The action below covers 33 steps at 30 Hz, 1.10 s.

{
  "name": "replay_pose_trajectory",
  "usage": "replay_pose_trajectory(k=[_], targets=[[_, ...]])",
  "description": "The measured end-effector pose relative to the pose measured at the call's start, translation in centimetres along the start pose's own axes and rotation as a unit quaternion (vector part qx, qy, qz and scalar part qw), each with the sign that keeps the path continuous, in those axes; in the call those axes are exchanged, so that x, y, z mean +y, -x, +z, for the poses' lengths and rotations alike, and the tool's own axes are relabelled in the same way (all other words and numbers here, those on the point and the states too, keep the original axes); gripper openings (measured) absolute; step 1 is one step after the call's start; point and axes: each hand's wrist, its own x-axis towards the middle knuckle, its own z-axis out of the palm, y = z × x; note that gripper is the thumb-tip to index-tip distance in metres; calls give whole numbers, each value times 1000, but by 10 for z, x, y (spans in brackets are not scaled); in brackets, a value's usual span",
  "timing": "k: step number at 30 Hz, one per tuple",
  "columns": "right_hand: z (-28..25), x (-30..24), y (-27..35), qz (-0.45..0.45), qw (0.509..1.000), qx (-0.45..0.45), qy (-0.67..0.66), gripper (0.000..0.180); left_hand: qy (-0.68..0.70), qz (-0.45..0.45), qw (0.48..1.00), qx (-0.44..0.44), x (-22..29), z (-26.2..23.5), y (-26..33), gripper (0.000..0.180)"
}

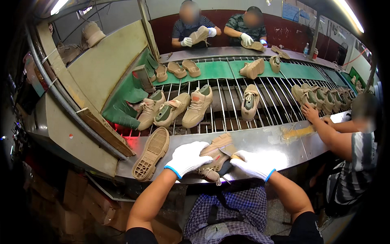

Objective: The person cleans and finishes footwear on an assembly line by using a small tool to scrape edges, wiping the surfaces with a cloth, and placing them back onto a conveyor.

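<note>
My left hand (187, 158), in a white knit glove with a blue cuff, grips a beige lace-up shoe (214, 153) at the near edge of the metal ledge. The shoe lies tilted, its laces hanging toward me. In my right hand (254, 163), gloved alike, is a small tool with a flat metal blade (225, 151); its handle is mostly hidden by the fingers. The blade points at the shoe's side, close to the sole edge; whether it touches I cannot tell. Left of my left hand, a beige shoe sole (151, 153) rests tread up on the ledge.
Several beige shoes, such as this one (198, 106), stand on a conveyor of metal rods (223, 107). Loose soles (176, 70) lie on a green belt (215, 70). Two co-workers handle shoes across; another person's hand (310, 113) touches shoes at right. A cream panel (109, 61) borders the left.
</note>
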Motion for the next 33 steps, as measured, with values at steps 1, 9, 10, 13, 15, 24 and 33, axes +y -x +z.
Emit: replay_pose_trajectory(k=[1,9,10,13,15,24,33], targets=[[-4,-7,-2,14,998,-20,59,50,-4,9,1000,5,-6,4,0,70],[23,-11,1,234,775,-211,-548,30,-31,56,998,24,-16,13,-7,63],[26,-15,10,221,822,-172,-496,32,-40,85,995,42,-15,14,-6,60],[9,-17,18,21,986,-88,-143,35,-67,111,991,36,-15,9,1,60],[-10,-28,29,53,997,-55,-1,44,-89,123,988,37,-14,9,2,63],[-1,-14,38,100,992,58,48,44,-92,115,987,65,30,36,-30,107],[31,-64,26,-81,984,82,136,29,-116,147,978,90,25,40,-23,88]])
